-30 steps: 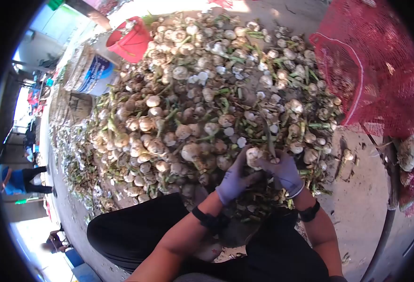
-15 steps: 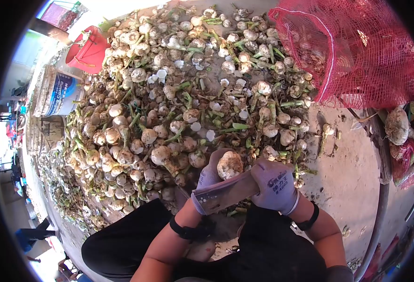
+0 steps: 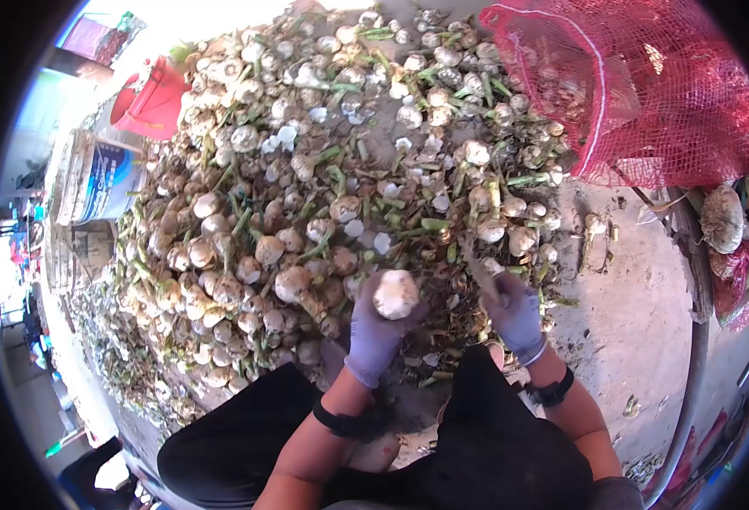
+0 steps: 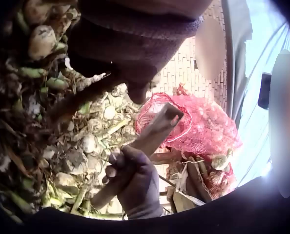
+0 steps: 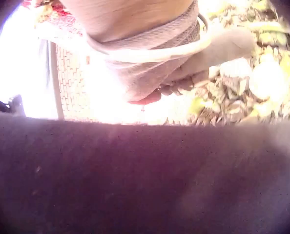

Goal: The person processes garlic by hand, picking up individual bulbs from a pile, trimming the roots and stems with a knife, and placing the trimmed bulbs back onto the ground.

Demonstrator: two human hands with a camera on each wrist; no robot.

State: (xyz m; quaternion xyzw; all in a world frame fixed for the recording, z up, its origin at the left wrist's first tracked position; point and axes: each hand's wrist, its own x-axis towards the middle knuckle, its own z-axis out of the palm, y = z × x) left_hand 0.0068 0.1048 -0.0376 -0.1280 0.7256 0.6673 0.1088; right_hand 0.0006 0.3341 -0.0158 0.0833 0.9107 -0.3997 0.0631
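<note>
In the head view my gloved left hand [image 3: 373, 336] holds a garlic bulb [image 3: 396, 295], pale white on the side facing up, just over the near edge of the garlic heap. My right hand [image 3: 515, 319], also in a lavender glove, grips a broad-bladed knife [image 3: 480, 274] to the right of the bulb and apart from it. From the left wrist the right hand [image 4: 137, 180] shows with fingers wrapped round the knife [image 4: 157, 131]; the left hand [image 4: 125, 53] is dark there and hides its bulb. The right wrist view is overexposed, with the blade [image 5: 218, 53] beyond the glove.
A large heap of garlic bulbs [image 3: 209, 204] with stems and scraps spreads ahead. A red mesh sack [image 3: 646, 93] lies at the far right, a red bucket [image 3: 158, 98] and a white bucket [image 3: 94, 183] at the far left. My bent knee [image 3: 230, 433] is below.
Half a second ago the knife lay across in front of the bulb, whose brown root side showed. Now the right hand and knife are drawn away, and the bulb shows white.
</note>
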